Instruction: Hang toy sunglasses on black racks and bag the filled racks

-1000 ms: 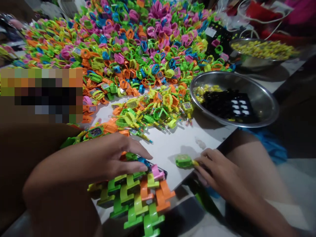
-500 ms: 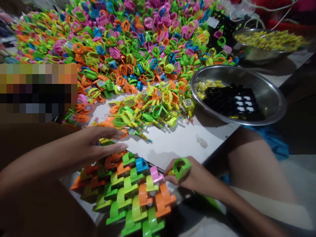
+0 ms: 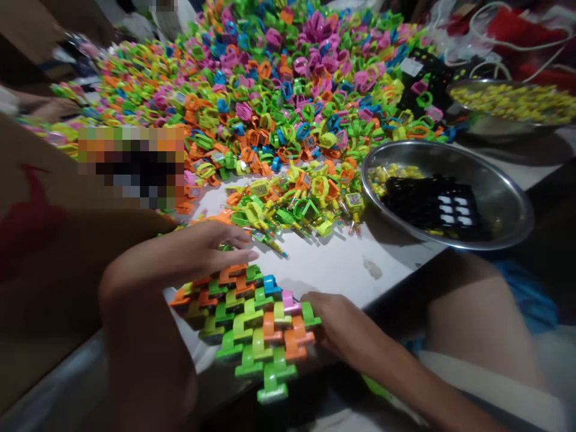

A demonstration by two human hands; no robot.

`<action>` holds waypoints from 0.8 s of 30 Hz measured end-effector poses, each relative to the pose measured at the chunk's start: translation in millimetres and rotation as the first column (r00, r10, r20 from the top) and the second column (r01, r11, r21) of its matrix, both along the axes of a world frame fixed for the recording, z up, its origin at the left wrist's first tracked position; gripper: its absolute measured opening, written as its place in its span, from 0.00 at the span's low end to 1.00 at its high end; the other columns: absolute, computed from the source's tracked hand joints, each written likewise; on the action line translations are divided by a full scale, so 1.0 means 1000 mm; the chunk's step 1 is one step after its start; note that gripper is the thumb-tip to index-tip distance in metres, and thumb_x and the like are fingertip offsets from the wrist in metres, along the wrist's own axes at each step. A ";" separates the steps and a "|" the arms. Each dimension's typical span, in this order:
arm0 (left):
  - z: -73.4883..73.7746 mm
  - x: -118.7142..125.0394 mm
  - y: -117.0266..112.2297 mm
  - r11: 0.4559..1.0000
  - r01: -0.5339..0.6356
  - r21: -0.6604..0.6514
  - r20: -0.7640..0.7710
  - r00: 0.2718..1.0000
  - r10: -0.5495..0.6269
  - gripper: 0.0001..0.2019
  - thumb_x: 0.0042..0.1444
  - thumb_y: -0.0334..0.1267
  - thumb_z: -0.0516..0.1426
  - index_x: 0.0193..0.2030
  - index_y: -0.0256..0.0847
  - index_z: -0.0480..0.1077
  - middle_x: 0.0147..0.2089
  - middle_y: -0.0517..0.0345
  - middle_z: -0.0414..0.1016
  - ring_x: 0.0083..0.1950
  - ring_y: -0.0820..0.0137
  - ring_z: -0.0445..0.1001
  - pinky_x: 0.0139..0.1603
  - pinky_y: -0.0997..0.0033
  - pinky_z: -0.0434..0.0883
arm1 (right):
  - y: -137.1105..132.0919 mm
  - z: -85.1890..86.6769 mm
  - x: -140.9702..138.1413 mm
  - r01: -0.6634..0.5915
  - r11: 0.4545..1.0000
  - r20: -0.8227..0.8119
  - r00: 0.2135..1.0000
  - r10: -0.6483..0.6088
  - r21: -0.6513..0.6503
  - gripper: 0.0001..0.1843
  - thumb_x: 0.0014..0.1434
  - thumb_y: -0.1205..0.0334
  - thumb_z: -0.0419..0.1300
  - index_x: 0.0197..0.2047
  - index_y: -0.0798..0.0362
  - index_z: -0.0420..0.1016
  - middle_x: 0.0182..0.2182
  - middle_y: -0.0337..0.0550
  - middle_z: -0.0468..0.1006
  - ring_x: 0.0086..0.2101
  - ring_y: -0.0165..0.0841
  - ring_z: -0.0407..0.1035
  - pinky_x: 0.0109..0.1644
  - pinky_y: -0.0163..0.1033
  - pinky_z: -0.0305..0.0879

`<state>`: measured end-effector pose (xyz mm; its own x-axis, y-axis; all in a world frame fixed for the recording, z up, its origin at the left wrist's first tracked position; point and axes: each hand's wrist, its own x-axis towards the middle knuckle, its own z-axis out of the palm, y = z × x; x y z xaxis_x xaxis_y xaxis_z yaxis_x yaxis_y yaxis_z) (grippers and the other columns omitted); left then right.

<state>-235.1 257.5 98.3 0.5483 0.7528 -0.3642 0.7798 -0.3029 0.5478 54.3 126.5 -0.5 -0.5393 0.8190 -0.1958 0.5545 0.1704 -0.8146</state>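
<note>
Rows of interlocked toy watches (image 3: pixel 245 324), mostly green, yellow and orange with a blue and a pink one, stand with their curved bands up at the table's near edge. My left hand (image 3: pixel 220 246) reaches over their far left end, fingers stretched forward, thumb apart, holding nothing. At the right end of the far row, my right hand (image 3: pixel 335 318) is curled around a green toy watch (image 3: pixel 309 313) beside the pink one. Its fingertips are hidden behind that watch. Beyond my left hand lie loose toy watches with yellow crayon-like sticks (image 3: pixel 274 245).
A large heap of coloured toy watches (image 3: pixel 270 90) covers the back of the table (image 3: pixel 333 264). To the right stands a steel bowl (image 3: pixel 508 204) with black trays (image 3: pixel 432 204) and yellow pieces. Another bowl (image 3: pixel 486 123) holds yellow pieces. A cardboard box (image 3: pixel 49 252) is at the left.
My right hand has brought the green toy watch down to the end of the far row, beside the pink one. My left hand stays over the rows. The view has shifted.
</note>
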 end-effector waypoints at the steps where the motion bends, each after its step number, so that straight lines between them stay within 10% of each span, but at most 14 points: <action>1: 0.010 0.000 -0.008 0.999 -0.039 0.023 0.006 0.999 0.038 0.27 0.65 0.66 0.60 0.56 0.48 0.83 0.56 0.58 0.86 0.54 0.59 0.84 0.57 0.69 0.77 | 0.000 -0.001 0.000 -0.011 1.000 0.013 1.000 0.011 0.007 0.17 0.57 0.77 0.59 0.46 0.52 0.79 0.45 0.47 0.85 0.42 0.39 0.79 0.46 0.36 0.69; 6: 0.049 -0.008 -0.100 0.868 -0.415 0.274 0.190 0.908 0.374 0.23 0.68 0.62 0.59 0.51 0.46 0.83 0.51 0.57 0.87 0.51 0.63 0.83 0.52 0.73 0.76 | 0.002 -0.006 0.001 -0.049 0.996 0.011 0.999 0.049 0.076 0.15 0.60 0.74 0.59 0.48 0.52 0.80 0.46 0.51 0.87 0.47 0.43 0.81 0.50 0.39 0.72; 10: 0.001 -0.025 -0.197 0.496 -0.766 0.409 0.234 0.613 0.754 0.24 0.73 0.58 0.53 0.37 0.42 0.78 0.39 0.54 0.85 0.45 0.62 0.83 0.49 0.68 0.78 | -0.004 -0.015 0.005 -0.021 0.987 -0.038 0.999 0.028 0.162 0.18 0.62 0.68 0.58 0.53 0.50 0.80 0.49 0.52 0.88 0.50 0.48 0.82 0.53 0.43 0.74; 17: -0.139 -0.043 -0.302 0.587 -0.592 0.553 -0.114 0.644 0.756 0.24 0.74 0.44 0.52 0.71 0.34 0.69 0.75 0.33 0.70 0.76 0.48 0.70 0.76 0.47 0.71 | -0.030 -0.054 0.032 0.080 0.971 -0.016 0.997 -0.078 0.225 0.15 0.65 0.53 0.59 0.52 0.45 0.80 0.41 0.52 0.89 0.40 0.54 0.85 0.41 0.48 0.77; 24: -0.147 -0.037 -0.298 0.622 -0.447 0.643 -0.256 0.640 0.724 0.23 0.69 0.22 0.48 0.65 0.32 0.73 0.66 0.35 0.77 0.65 0.48 0.78 0.68 0.43 0.76 | -0.046 -0.089 0.072 0.152 0.953 0.097 0.978 -0.183 0.261 0.20 0.63 0.50 0.59 0.54 0.45 0.83 0.33 0.50 0.89 0.33 0.54 0.84 0.31 0.44 0.72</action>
